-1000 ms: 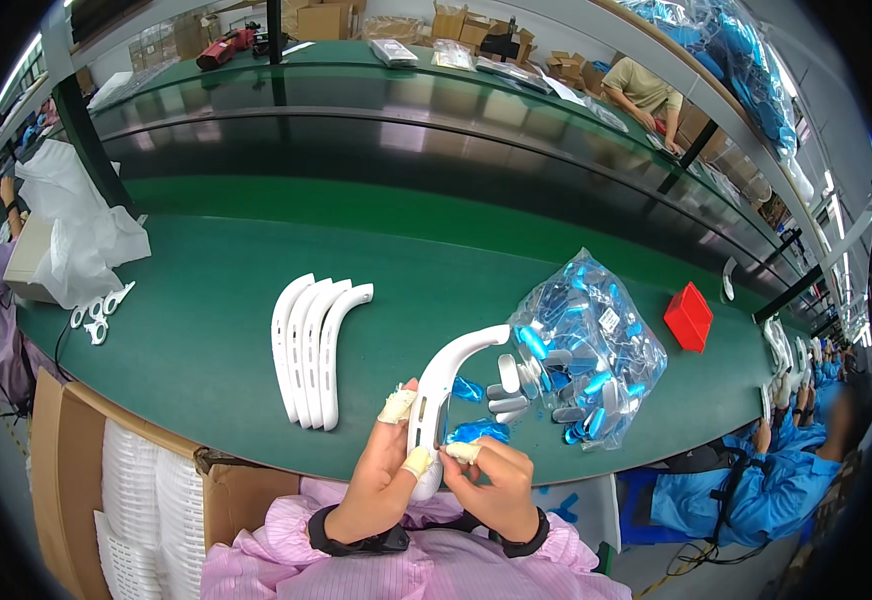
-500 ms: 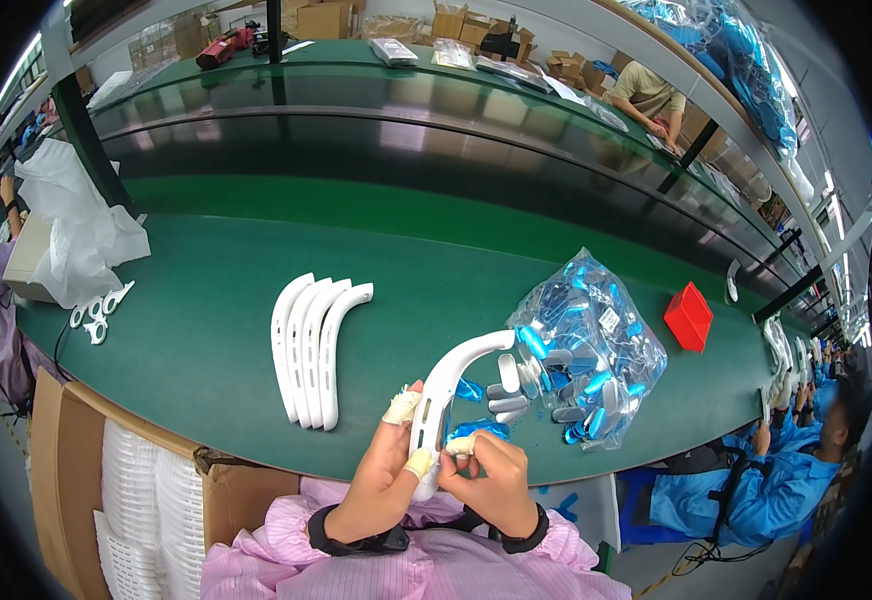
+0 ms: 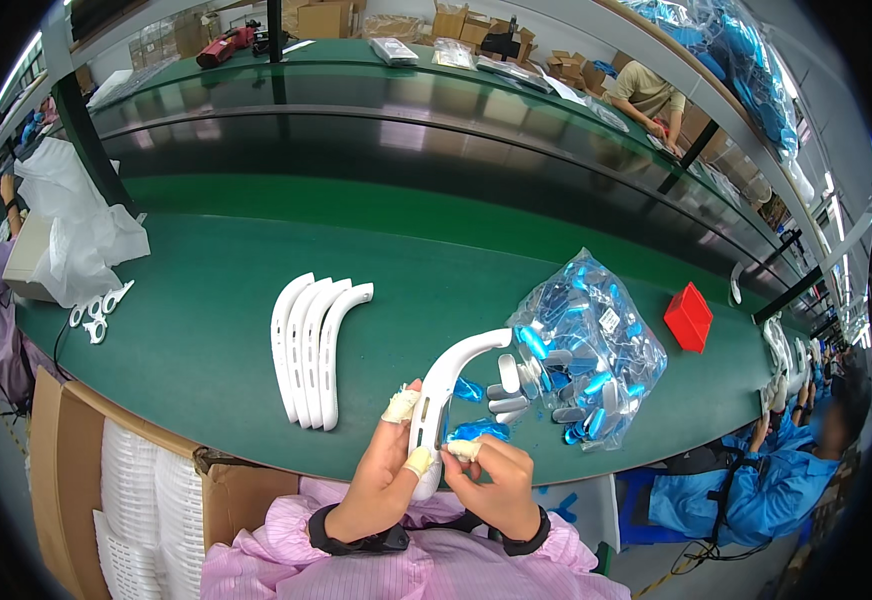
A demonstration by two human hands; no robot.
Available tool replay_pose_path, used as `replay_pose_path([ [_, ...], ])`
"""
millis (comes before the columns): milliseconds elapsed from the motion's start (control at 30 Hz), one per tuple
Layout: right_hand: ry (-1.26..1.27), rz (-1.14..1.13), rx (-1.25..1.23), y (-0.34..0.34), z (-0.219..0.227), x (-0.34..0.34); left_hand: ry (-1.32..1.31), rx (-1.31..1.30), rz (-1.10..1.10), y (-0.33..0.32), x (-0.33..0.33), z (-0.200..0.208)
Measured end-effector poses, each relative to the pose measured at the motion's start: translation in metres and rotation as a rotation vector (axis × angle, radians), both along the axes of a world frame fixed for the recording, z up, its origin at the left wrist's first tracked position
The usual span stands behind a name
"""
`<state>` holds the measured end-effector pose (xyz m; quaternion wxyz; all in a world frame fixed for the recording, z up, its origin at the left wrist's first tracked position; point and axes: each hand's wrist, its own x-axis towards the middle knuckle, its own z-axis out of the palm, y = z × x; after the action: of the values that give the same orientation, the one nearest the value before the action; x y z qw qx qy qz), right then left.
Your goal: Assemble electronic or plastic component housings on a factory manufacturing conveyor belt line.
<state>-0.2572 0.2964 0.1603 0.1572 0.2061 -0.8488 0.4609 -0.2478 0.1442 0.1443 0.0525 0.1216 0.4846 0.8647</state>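
My left hand (image 3: 390, 475), with pale tape around its thumb and a finger, is closed on a curved white plastic handle (image 3: 434, 400) with slots along its side. The handle tilts, its upper end bending right. At its lower right side my right hand (image 3: 496, 482), also taped, pinches with thumb and forefinger; what lies between them is hidden. Crumpled blue film (image 3: 480, 430) lies just beyond the right hand. Several silver oval pieces (image 3: 509, 374) rest beside the handle's upper end, next to a clear plastic bag (image 3: 611, 320) of blue-filmed silver pieces.
Several more white handles (image 3: 306, 350) lie side by side on the green table (image 3: 206, 270). A red bin (image 3: 689, 318) stands right, white looped parts (image 3: 102, 310) far left. Below left, an open carton (image 3: 56, 470) holds stacked white parts. A co-worker in blue (image 3: 746, 490) sits at right.
The left hand and the handle have barely moved. My right hand's fingers have shifted slightly at the handle's side, still pinched.
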Motion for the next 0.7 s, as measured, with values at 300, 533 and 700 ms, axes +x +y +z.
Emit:
replay_pose_path([
  [300,0.063,0.003,0.046,0.001,-0.008,-0.001,0.08,-0.141,0.128,0.001,0.001,-0.014],
  [533,0.035,0.061,-0.084,0.003,-0.013,-0.003,-0.044,-0.048,0.139,0.01,-0.001,0.006],
  [700,-0.032,0.057,-0.133,0.004,-0.021,-0.002,-0.073,-0.219,0.062,0.006,0.002,0.016],
])
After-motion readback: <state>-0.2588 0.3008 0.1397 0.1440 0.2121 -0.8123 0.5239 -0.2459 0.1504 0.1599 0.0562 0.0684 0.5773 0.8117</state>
